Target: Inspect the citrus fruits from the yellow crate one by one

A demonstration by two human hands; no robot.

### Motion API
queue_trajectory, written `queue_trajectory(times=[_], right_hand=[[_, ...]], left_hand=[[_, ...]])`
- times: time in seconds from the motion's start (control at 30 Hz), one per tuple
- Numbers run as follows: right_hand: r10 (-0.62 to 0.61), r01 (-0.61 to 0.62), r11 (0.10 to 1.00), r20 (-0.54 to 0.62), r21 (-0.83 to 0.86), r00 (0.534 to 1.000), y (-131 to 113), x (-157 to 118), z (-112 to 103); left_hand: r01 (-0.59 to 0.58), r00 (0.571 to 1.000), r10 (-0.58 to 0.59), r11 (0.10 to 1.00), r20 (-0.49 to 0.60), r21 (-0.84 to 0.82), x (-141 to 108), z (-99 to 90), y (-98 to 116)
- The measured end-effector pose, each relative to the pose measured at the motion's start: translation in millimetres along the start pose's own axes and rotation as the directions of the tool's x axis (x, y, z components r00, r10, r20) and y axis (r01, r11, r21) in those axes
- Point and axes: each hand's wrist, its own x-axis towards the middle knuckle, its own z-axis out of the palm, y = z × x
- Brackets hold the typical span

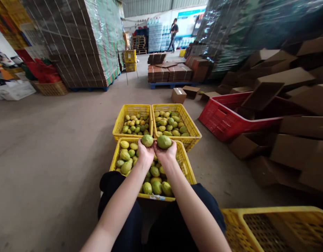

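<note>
My left hand (145, 154) is palm up, its fingers curved under a green papaya (147, 140). Beside it my right hand (165, 154) cups a second, slightly larger green papaya (164, 142). The hands almost touch each other. Both are over the far part of a yellow crate (189, 168) full of green and yellowish papayas (126, 166), between my knees. Behind it stand two more yellow crates: the left one (118, 120) holds smaller, yellower fruit (133, 122), the right one (191, 122) greenish fruit (170, 122).
At the right are a red crate (216, 120) and a heap of open cardboard boxes (295, 150). Near my right leg is another yellow crate (272, 210). Ahead, flattened cartons (179, 73) lie on a blue pallet (172, 85). A person (173, 33) walks far back.
</note>
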Motion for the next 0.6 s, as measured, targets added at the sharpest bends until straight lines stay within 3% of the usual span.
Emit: queue_trajectory(times=[0.43,0.6], right_hand=[[0.017,-0.018,0.999,0.013,0.034,1.000,0,-3,1],[0.029,-0.036,0.999,0.173,0.037,0.985,-2,3,-3]], left_hand=[[0.037,0.999,-0.035,0.997,0.041,-0.068,-7,3.8,4],[0.039,0.997,-0.035,0.997,0.070,-0.059,-6,2.2,11]])
